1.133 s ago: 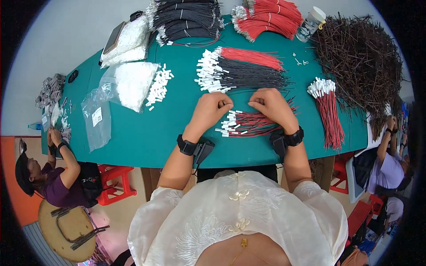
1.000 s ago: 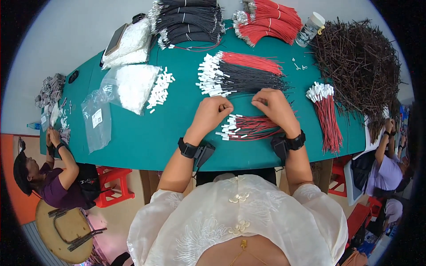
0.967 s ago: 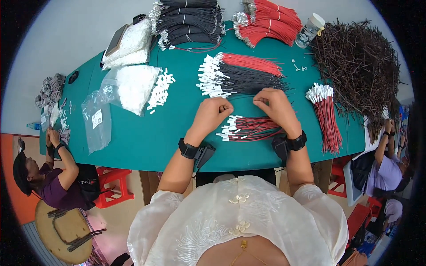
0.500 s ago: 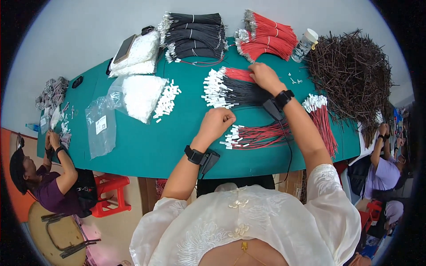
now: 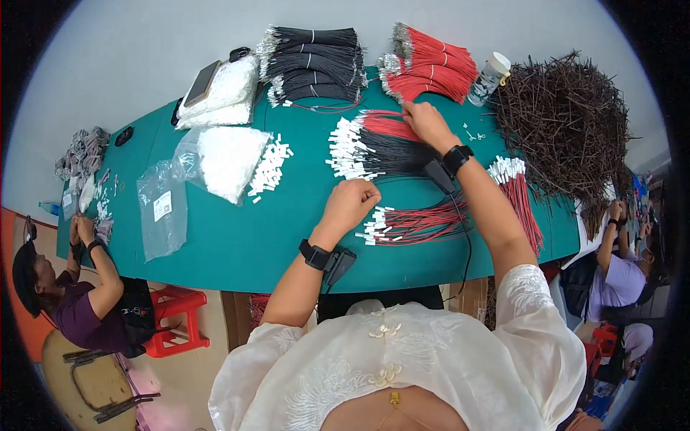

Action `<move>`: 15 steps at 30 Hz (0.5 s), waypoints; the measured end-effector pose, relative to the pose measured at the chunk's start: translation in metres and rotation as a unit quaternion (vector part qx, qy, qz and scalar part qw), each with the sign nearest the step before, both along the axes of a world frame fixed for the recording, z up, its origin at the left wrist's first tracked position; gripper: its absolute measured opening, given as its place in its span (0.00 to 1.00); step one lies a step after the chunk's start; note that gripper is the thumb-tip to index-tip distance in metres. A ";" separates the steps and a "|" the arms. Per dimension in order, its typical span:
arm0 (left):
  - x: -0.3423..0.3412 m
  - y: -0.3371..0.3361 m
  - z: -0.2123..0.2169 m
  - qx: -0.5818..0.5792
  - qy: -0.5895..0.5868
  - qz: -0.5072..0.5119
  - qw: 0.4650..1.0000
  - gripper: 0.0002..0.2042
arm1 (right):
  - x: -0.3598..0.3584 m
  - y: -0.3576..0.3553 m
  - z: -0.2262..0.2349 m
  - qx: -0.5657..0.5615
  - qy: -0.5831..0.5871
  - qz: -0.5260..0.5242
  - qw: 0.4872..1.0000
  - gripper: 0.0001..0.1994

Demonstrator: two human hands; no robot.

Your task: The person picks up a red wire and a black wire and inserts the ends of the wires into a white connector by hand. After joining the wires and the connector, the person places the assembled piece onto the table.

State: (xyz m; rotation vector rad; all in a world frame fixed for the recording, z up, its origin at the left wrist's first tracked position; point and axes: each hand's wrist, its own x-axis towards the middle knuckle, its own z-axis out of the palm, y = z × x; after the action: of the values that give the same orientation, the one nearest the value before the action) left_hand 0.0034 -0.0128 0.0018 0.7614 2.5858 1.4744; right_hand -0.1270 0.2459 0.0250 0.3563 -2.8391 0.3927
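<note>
My right hand (image 5: 430, 126) rests over the far edge of a wire pile, fingers pinched at the red wires (image 5: 388, 125). Alongside those red strands lie black wires (image 5: 399, 151), and white connector housings (image 5: 346, 147) cap their left ends. My left hand (image 5: 350, 204) is closed in a loose pinch just below these housings; whatever is between its fingertips is too small to make out. Closer to me is a bunch of red-and-black wires (image 5: 424, 224) with white ends. Another such bunch (image 5: 519, 205) lies beyond my right forearm.
Loose white connectors (image 5: 270, 167) spill beside an opened plastic bag (image 5: 231, 161). Tied black bundles (image 5: 314, 61) and red bundles (image 5: 438, 70) line the back, near a bottle (image 5: 490, 79). Dark strands heap (image 5: 564, 126) at right. Co-workers (image 5: 79, 298) sit at both sides.
Both hands hold nearly the same places, with only slight finger movement. The whole view has shifted slightly.
</note>
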 end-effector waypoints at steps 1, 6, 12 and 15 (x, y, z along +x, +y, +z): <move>0.000 0.001 0.000 0.001 0.001 -0.001 1.000 0.05 | 0.000 0.002 0.002 -0.004 0.002 0.006 1.000 0.07; 0.001 0.002 0.002 -0.005 -0.001 -0.001 1.000 0.05 | 0.003 0.008 0.019 -0.035 0.032 0.041 0.998 0.08; 0.001 0.005 0.001 0.154 -0.075 0.038 0.985 0.09 | 0.051 -0.001 0.074 -0.066 0.040 0.114 0.991 0.07; -0.001 0.006 0.002 0.274 -0.150 0.046 0.949 0.11 | 0.094 -0.004 0.089 -0.079 -0.004 0.159 0.984 0.06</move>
State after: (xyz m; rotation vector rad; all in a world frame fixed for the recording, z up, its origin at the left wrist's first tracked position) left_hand 0.0019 -0.0064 0.0042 0.4031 2.0261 2.1796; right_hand -0.0332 0.2414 0.1139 0.7800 -2.7348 0.6783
